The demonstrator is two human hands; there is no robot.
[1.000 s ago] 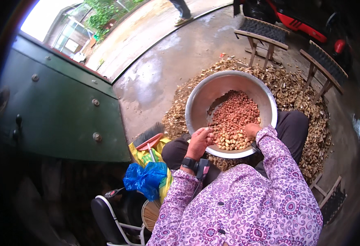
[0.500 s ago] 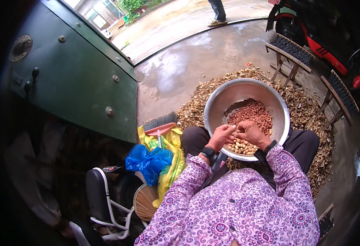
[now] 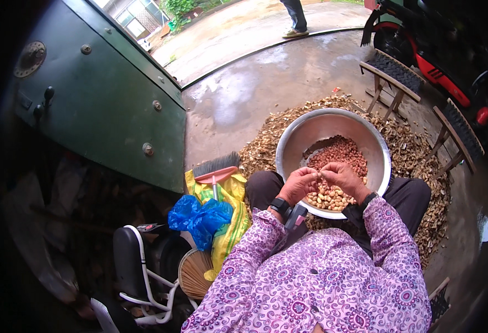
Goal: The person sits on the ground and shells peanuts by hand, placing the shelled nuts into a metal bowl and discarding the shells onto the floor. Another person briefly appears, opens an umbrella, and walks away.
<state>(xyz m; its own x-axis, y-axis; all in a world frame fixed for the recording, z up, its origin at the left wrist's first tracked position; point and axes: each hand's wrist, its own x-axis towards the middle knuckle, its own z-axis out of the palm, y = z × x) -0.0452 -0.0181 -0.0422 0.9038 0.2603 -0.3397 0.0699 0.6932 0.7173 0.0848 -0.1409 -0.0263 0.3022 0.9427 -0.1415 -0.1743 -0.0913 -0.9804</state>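
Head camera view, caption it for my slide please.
Left hand and right hand, fingertips close together, over a metal basin of shelled peanuts and unshelled peanuts.

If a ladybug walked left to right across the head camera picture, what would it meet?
Green metal panel → blue plastic bag → person's left hand → person's right hand → red-and-black vehicle.
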